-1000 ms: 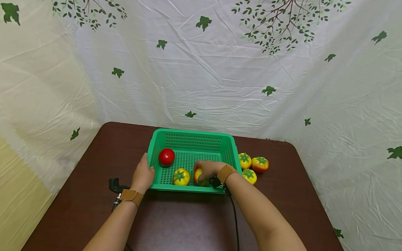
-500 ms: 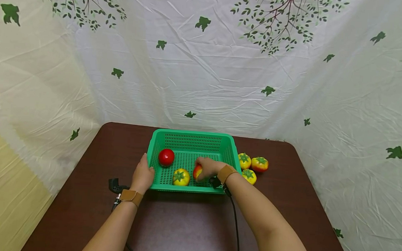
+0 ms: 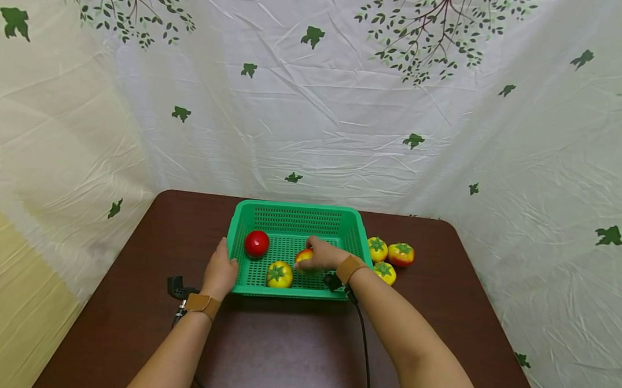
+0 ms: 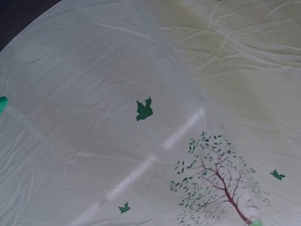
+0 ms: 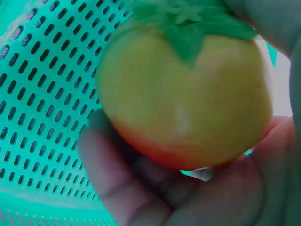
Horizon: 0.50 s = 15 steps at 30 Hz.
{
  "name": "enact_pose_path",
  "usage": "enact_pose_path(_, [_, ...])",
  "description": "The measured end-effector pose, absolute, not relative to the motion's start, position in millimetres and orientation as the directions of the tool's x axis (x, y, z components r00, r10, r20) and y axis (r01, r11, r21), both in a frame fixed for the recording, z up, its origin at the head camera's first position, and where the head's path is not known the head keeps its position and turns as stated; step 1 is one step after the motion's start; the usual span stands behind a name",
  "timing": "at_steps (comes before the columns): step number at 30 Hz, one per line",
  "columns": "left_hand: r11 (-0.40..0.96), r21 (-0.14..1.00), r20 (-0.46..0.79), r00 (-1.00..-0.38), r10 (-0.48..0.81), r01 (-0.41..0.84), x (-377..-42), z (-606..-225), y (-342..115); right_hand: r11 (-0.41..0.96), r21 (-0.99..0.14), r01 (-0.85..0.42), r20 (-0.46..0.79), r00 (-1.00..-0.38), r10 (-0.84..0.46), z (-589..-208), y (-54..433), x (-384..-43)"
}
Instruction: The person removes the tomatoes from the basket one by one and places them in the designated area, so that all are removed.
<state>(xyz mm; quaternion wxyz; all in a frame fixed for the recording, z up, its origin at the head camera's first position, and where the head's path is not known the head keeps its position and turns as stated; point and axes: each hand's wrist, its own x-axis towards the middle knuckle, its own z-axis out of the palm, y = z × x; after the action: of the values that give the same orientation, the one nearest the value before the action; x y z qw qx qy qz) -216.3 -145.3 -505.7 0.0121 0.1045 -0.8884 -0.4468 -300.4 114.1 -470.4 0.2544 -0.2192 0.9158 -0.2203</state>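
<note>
A green plastic basket with slotted walls sits on the dark brown table. My left hand holds the basket's left side, thumb at the rim; the left wrist view does not show this hand. Inside the basket, my right hand grips a yellow-red tomato, its green leafy top showing in the right wrist view, where fingers curl round its underside. A yellow tomato with a green star-shaped top lies near the front wall. Toward the back left of the basket rests a round, glossy red fruit.
Just right of the basket, a yellow-red tomato and two yellower tomatoes lie on the table. A white curtain with leaf prints hangs behind. A black cable runs down from the right wrist.
My right hand has turned and shifted the gripped tomato away from the basket's front wall, farther back and slightly left. My left hand stays at the basket's left side.
</note>
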Motion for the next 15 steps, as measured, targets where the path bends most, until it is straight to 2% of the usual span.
enact_pose_path(7, [0.581, 0.790, -0.102, -0.976, -0.191, -0.197, -219.6, -510.6, -147.1, 0.794, -0.521, -0.315, -0.348, -0.771, -0.534, -468.4, 116.0, -300.2])
enact_pose_path(15, [0.580, 0.791, -0.103, -0.977, -0.188, -0.195, -217.3, -507.9, -145.6, 0.807, -0.465, -0.364, -0.374, -0.746, -0.551, -471.0, 116.3, -302.7])
